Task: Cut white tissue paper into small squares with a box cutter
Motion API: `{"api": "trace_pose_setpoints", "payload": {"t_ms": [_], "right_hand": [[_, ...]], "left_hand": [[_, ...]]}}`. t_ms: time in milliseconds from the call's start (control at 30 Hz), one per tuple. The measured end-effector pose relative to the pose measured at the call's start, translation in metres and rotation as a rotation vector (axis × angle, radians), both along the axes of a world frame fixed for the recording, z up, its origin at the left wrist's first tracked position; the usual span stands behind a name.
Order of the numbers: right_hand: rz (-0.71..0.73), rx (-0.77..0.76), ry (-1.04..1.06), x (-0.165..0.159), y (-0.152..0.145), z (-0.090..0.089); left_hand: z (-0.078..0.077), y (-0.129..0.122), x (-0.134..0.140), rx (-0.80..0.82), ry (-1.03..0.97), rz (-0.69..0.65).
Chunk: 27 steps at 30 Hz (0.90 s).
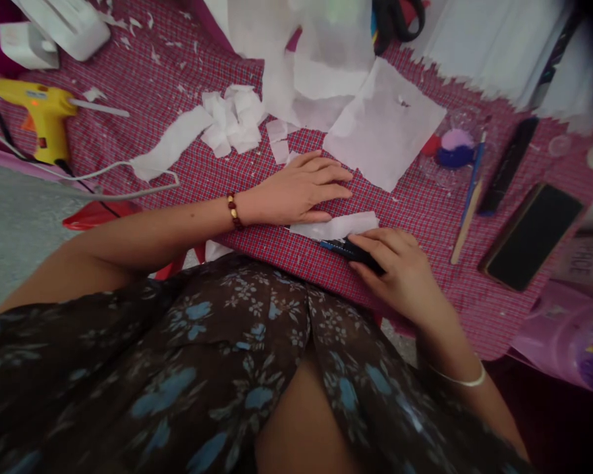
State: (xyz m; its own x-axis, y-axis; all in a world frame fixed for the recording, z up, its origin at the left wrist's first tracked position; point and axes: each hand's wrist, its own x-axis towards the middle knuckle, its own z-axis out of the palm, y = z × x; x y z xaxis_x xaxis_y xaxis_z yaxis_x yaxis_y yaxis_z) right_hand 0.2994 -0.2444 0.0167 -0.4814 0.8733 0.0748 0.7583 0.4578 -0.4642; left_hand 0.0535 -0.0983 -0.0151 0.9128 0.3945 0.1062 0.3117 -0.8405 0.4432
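Observation:
My left hand [304, 189] lies on the red checked cloth with its fingers spread and nothing held. Just below its thumb is a folded white paper strip [338, 226], close to the table's front edge. My right hand [400, 266] grips a slim black tool with a blue strip [344, 247] at its tip. The tool meets the lower edge of the paper; most of its body is under my fingers, so its exact kind is unclear. Beyond my left hand lie small paper squares [279, 139], a crumpled white paper bunch [234, 118] and a larger white sheet [383, 125].
At left, a yellow glue gun [47, 115] lies with its cord trailing. Black-handled scissors [399, 23] are at the back. On the right are a phone [532, 236], a paintbrush [477, 168], a wooden stick [466, 220] and a clear dish with coloured contents [454, 148].

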Motion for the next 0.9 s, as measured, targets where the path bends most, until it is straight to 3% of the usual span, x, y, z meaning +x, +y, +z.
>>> {"api": "trace_pose_setpoints", "payload": {"t_ms": [267, 433, 533, 633, 700, 767, 833, 900], "right_hand": [[-0.023, 0.036, 0.058, -0.004, -0.027, -0.004], [-0.080, 0.023, 0.100, 0.001, -0.049, -0.004], [-0.224, -0.001, 0.218, 0.011, -0.064, -0.004], [-0.459, 0.003, 0.384, 0.021, -0.078, -0.007], [-0.576, 0.020, 0.457, 0.025, -0.083, -0.011], [-0.646, 0.037, 0.504, 0.025, -0.085, -0.017], [-0.676, 0.041, 0.536, 0.025, -0.085, -0.023], [-0.681, 0.032, 0.544, 0.025, -0.083, -0.028]], "left_hand": [[0.003, -0.008, 0.002, -0.009, 0.068, 0.016], [0.004, -0.005, 0.003, -0.126, -0.021, 0.060], [0.011, 0.000, 0.001, -0.241, -0.133, 0.113], [0.026, -0.004, -0.006, -0.327, -0.188, 0.292], [0.037, -0.014, -0.011, -0.314, -0.095, 0.340], [0.046, -0.027, -0.016, -0.208, 0.070, 0.285], [0.051, -0.040, -0.019, -0.082, 0.216, 0.274], [0.052, -0.049, -0.019, -0.057, 0.301, 0.324]]}}
